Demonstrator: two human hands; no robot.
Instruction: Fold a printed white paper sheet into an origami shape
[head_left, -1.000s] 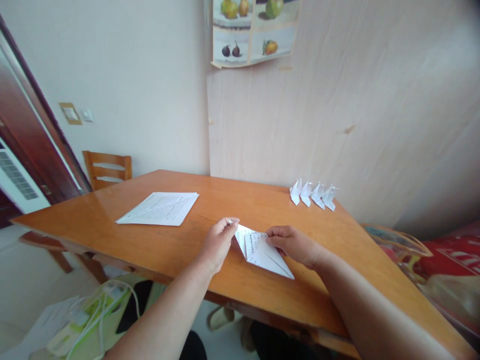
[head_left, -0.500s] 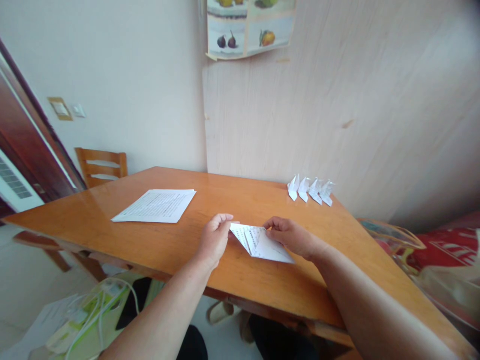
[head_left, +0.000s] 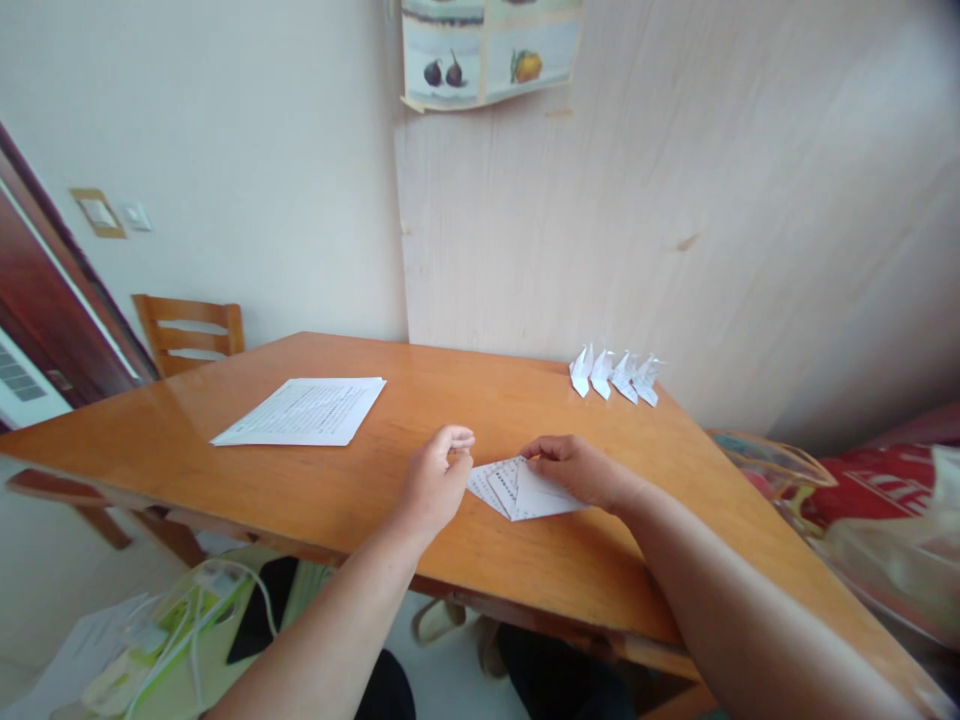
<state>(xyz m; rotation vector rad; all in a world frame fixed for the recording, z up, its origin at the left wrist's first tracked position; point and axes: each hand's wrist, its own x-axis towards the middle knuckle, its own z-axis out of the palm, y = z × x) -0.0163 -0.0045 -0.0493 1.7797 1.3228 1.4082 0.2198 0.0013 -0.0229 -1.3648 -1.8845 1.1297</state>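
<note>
Right of the paper stack (head_left: 304, 412), the right hand (head_left: 579, 470) pinches the folded paper (head_left: 538, 497) beside the empty, loosely curled left hand (head_left: 437, 482), seemingly mid-fold, which calls for careful edge alignment.

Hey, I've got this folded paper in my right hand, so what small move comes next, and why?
I'd probably lower your left hand onto the left corner of the folded paper to steady it. Your right hand holds the far edge, while the left hand is beside that corner, gripping nothing visible, so that side looks free.
</note>
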